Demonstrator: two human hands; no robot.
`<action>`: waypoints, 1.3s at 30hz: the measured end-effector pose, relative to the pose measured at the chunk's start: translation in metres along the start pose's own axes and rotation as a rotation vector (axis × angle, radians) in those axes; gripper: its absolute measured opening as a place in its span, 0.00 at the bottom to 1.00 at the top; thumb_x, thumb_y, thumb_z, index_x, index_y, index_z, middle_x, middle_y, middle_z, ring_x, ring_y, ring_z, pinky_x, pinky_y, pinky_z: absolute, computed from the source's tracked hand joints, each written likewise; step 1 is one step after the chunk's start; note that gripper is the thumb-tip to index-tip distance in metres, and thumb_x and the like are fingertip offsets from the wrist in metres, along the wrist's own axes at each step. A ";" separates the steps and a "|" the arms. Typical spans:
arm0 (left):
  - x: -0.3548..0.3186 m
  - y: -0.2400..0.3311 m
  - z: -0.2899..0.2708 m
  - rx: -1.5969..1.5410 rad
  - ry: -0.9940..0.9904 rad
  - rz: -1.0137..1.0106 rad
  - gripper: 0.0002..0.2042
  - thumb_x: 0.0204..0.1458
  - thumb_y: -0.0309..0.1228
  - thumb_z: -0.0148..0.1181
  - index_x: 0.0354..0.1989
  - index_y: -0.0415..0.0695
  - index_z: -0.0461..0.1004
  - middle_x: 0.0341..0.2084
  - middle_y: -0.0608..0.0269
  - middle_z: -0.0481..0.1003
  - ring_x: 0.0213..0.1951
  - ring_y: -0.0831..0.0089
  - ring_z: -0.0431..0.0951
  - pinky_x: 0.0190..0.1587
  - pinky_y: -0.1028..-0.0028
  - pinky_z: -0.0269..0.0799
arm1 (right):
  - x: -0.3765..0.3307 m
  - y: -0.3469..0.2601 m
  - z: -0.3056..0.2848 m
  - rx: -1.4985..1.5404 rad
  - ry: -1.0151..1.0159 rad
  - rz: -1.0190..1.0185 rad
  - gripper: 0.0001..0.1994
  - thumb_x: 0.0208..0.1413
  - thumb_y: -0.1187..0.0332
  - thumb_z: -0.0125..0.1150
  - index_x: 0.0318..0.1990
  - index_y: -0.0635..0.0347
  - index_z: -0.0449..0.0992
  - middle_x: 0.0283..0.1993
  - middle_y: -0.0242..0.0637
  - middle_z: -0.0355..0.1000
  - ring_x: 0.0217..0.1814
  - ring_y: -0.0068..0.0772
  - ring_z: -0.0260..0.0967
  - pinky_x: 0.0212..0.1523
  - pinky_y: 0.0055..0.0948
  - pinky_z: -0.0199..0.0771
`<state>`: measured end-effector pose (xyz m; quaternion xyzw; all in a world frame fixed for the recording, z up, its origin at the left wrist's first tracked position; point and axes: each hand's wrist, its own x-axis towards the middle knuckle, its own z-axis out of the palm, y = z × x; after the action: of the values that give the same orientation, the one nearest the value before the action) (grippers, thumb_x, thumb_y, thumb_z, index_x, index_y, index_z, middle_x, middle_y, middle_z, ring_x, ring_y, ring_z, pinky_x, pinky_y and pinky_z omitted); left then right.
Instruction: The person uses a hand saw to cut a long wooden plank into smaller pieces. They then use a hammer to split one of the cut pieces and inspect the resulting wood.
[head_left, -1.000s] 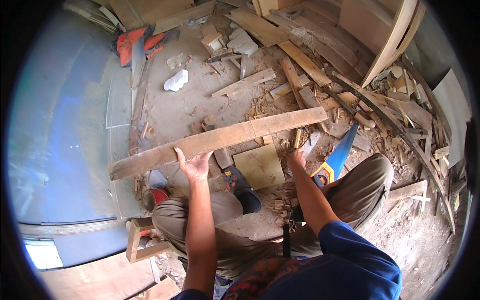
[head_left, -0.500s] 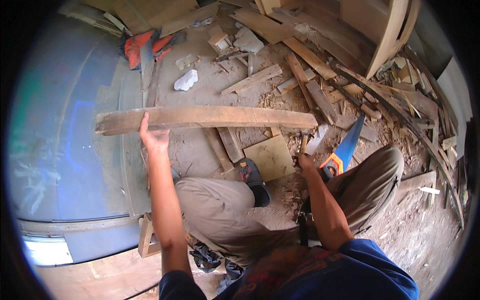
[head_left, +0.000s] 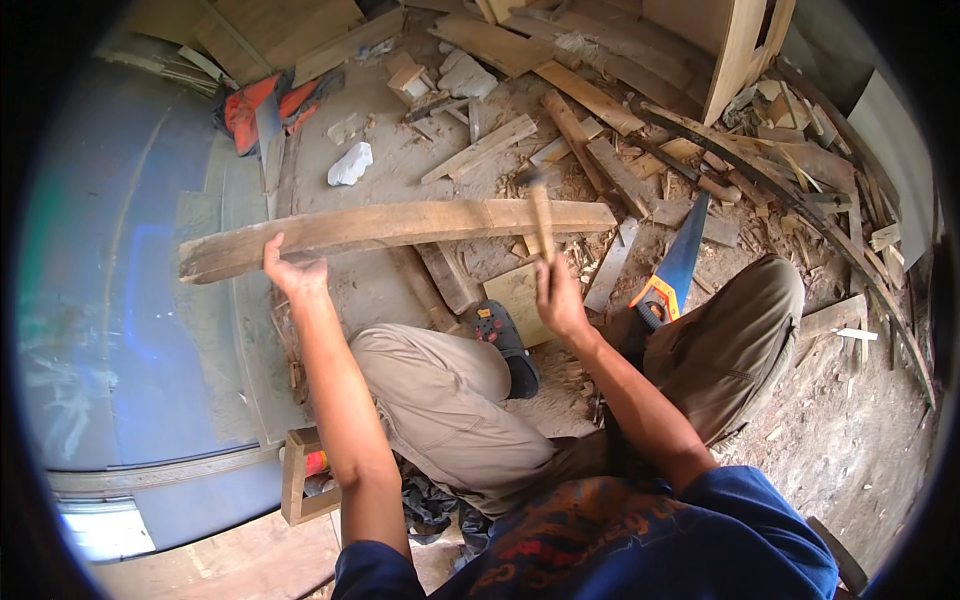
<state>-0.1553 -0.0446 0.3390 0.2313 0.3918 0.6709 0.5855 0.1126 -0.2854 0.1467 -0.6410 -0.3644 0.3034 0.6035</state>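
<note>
A long wooden beam [head_left: 400, 226] lies crosswise in front of me, its left part held in my left hand [head_left: 294, 272]. The thumb shows on the near face, while the other fingers are mostly hidden beneath or behind the wood. My right hand [head_left: 560, 296] is closed round the wooden handle of a hammer [head_left: 543, 220]. The hammer stands upright in front of the beam's right part, its blurred dark head just past the far edge. Whether the hammer touches the beam I cannot tell. A handsaw [head_left: 681, 255] with a blue blade and orange handle rests by my right knee.
Loose boards [head_left: 480, 150] and wood chips litter the ground ahead and to the right. A blue-grey panel [head_left: 140, 330] covers the left side. A white lump [head_left: 350, 164] lies beyond the beam. My foot wears a dark clog [head_left: 500, 330] beside a square board [head_left: 525, 300].
My right hand has risen with the hammer, from below the beam's right end up and left to the beam. The beam tilts slightly, its left end nearer me.
</note>
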 end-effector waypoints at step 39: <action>0.001 -0.008 0.011 -0.013 -0.056 0.248 0.54 0.42 0.81 0.36 0.73 0.58 0.43 0.73 0.59 0.40 0.73 0.51 0.40 0.69 0.38 0.38 | 0.009 -0.040 -0.021 0.411 0.033 0.358 0.12 0.69 0.56 0.47 0.39 0.55 0.61 0.17 0.23 0.54 0.10 0.17 0.50 0.10 0.24 0.55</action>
<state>-0.1422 -0.0406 0.3393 0.2929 0.3391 0.7341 0.5102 0.1307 -0.2895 0.1891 -0.5642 -0.1662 0.4626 0.6634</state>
